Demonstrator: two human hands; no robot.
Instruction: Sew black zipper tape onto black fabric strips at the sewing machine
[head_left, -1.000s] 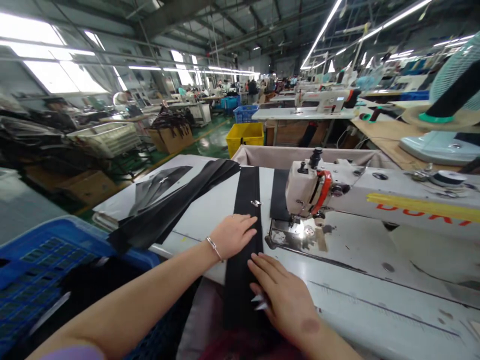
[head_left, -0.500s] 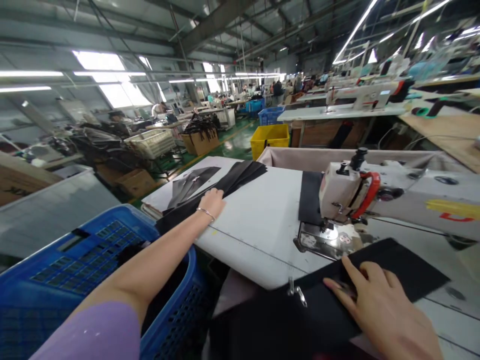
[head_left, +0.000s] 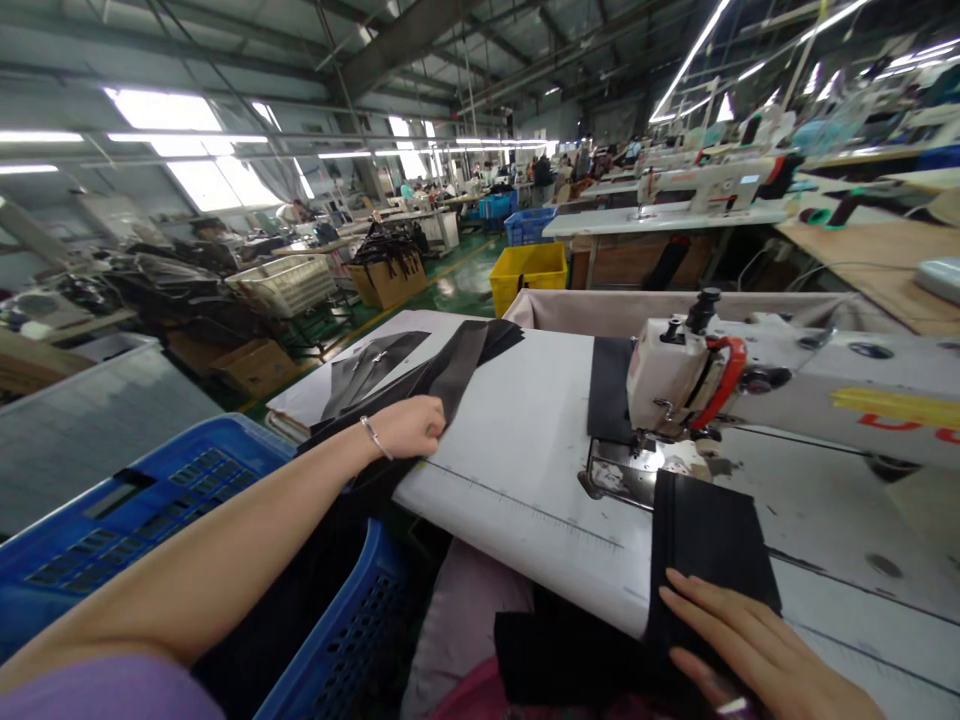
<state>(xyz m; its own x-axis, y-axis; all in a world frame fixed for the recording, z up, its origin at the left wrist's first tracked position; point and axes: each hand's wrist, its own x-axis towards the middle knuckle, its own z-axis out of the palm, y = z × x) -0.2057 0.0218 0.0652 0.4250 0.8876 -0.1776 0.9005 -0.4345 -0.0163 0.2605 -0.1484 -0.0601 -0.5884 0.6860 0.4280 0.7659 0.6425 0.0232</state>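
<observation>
My left hand (head_left: 416, 425) is closed on the near end of a dark fabric strip (head_left: 463, 360), which slants over a pile of similar strips (head_left: 360, 385) at the table's left side. A bracelet circles that wrist. My right hand (head_left: 757, 645) lies flat, fingers stretched, on a black fabric piece (head_left: 716, 530) in front of the sewing machine (head_left: 675, 380). The piece drops over the table's front edge, where black cloth (head_left: 555, 655) hangs above my lap. Another black panel (head_left: 611, 390) lies beside the machine head, behind the metal needle plate (head_left: 619, 472).
Left of the white table (head_left: 540, 440) stands a blue plastic basket (head_left: 232, 435) holding dark material. A yellow crate (head_left: 529, 270) is on the floor beyond the table. Other sewing machines (head_left: 705, 190) and workstations fill the hall behind.
My left hand has closed and shifted the top strip toward me and rightward across the pile. Under my right hand the black fabric has turned and slid; its metal zipper pull no longer shows.
</observation>
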